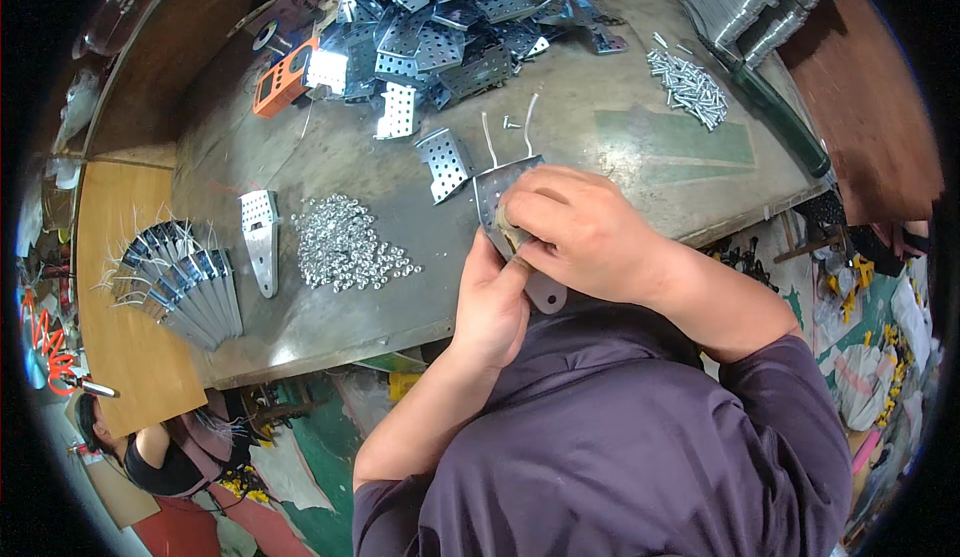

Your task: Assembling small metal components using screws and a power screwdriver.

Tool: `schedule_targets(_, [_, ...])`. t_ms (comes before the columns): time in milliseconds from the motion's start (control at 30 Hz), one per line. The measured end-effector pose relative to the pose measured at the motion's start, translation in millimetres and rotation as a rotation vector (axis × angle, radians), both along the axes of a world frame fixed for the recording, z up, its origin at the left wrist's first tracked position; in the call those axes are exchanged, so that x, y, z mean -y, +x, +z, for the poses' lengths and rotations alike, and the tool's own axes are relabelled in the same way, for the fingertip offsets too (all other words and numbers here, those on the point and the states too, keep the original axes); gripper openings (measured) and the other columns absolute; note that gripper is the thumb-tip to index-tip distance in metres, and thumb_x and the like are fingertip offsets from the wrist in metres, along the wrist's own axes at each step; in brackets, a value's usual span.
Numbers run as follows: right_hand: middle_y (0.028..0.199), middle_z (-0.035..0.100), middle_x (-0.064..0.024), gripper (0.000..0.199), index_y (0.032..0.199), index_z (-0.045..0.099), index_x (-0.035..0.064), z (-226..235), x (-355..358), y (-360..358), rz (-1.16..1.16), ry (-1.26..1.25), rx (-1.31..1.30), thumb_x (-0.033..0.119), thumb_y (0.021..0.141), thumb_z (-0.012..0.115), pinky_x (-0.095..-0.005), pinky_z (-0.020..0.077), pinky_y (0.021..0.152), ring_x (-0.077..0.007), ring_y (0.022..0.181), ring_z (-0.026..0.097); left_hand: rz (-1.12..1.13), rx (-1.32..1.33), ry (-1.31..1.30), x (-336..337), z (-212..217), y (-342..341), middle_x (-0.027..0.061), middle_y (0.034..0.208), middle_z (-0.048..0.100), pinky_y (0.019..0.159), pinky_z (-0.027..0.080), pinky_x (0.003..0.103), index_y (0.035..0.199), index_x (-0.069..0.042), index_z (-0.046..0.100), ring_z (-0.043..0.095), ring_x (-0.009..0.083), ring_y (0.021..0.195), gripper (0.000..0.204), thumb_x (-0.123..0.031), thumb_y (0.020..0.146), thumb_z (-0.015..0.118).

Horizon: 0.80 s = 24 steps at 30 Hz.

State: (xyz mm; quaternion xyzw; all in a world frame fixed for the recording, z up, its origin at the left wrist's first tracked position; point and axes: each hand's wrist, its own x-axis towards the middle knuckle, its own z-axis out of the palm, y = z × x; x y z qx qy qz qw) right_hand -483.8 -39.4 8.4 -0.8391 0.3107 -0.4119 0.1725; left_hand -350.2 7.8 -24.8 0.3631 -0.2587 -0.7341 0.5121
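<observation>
Both hands are being held together in front of the chest, above the near edge of the work surface. The left hand (492, 307) is being raised from below, wrist bent back, with its fingers (478, 257) pointing upward and pressed against the other hand. The right hand (580, 232) is being laid over it from the right, knuckles up, fingers curled inward in a pinching grip. Both forearms are being kept bare, with dark sleeves pushed up at the elbows.
</observation>
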Motion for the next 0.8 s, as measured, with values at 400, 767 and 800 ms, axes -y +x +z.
schedule_targets(400, [0.087,0.055,-0.0091,0.023,0.092,0.056,0.0027,-4.8,0.3,-9.8,-0.077,-0.048,0.005,0.002,0.071,0.063,-0.0338,0.0482,0.070,-0.0235,0.082,0.057,-0.008,-0.020,-0.041,2.2,-0.6,1.6,0.0094,0.116,0.053,0.090,0.042,0.029,0.124,-0.001,0.042,0.052,0.0163,0.105,0.031,-0.008,0.094,0.042])
schedule_targets(767, [0.098,0.049,-0.0114,0.038,0.116,0.039,0.0006,-14.6,-14.2,-18.2,-0.049,0.923,0.524,0.010,0.086,0.059,-0.0301,0.0495,0.067,-0.0180,0.081,0.057,0.002,-0.096,0.008,2.4,4.1,2.0,0.0137,0.110,0.058,0.078,0.051,0.036,0.120,0.000,0.045,0.059,0.0226,0.096,0.046,-0.038,0.099,0.028])
schedule_targets(800, [0.098,0.049,-0.0114,0.038,0.116,0.039,0.0006,-13.2,-16.7,-19.2,-0.041,0.923,0.523,0.010,0.086,0.059,-0.0301,0.0495,0.067,-0.0180,0.081,0.057,0.057,-0.073,-0.006,1.2,9.4,-1.9,0.0136,0.110,0.057,0.081,0.050,0.036,0.121,-0.002,0.043,0.059,0.0225,0.097,0.045,-0.039,0.099,0.028])
